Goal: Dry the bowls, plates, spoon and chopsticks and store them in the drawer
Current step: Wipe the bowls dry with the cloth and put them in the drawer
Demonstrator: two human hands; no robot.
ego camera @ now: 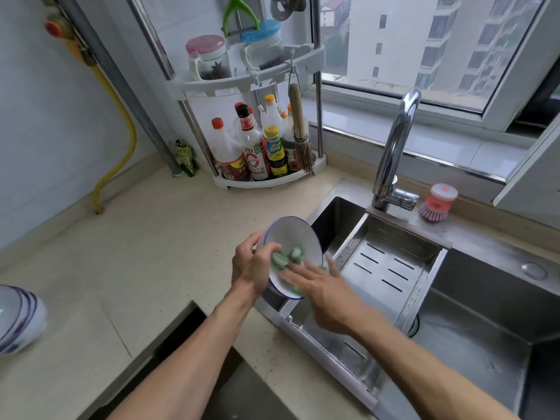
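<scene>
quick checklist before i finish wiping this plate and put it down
1. Left hand grip on the plate rim: ok, fingers curl round the edge.
2. Green cloth on the plate face: ok, right hand presses it flat.
3. Plate fully dry: cannot tell.
4. Plate held over the sink edge, not resting: ok.
5. Counter space to the left: ok, bare beside the stacked bowls.
6. Drawer below open: cannot tell, only a dark gap shows.
</scene>
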